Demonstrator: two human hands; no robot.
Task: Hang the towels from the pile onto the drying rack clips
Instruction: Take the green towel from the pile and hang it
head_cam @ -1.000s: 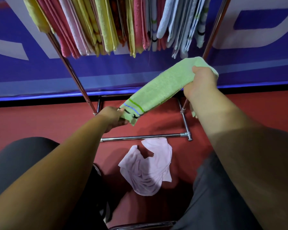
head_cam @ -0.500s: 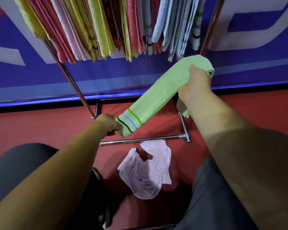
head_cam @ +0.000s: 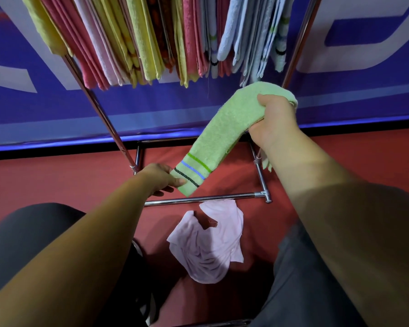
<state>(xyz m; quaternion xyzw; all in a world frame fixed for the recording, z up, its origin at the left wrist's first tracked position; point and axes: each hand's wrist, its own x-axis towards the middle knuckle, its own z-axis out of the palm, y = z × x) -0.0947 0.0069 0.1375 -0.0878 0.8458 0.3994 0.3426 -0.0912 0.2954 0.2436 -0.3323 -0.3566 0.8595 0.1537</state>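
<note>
A light green towel [head_cam: 224, 128] with green, blue and black stripes near one end stretches between my hands below the drying rack. My right hand [head_cam: 273, 121] grips its upper end, bunched over my fingers. My left hand [head_cam: 162, 178] pinches the striped lower end. Several towels [head_cam: 151, 36] in yellow, pink, red and pale blue hang in a row from the top of the chrome drying rack [head_cam: 104, 114]; the clips are out of view. One crumpled pale pink towel [head_cam: 207, 244] lies on the red floor between my knees.
The rack's slanted chrome legs [head_cam: 295, 43] and its floor bar [head_cam: 206, 198] stand in front of me. Behind them runs a blue and white banner wall [head_cam: 57, 119]. My dark-trousered knees [head_cam: 21, 232] frame the floor at left and right.
The green towel has swung lower at its striped end and now hangs more steeply. My left hand dropped slightly with it; my right hand keeps its grip near the hanging towels.
</note>
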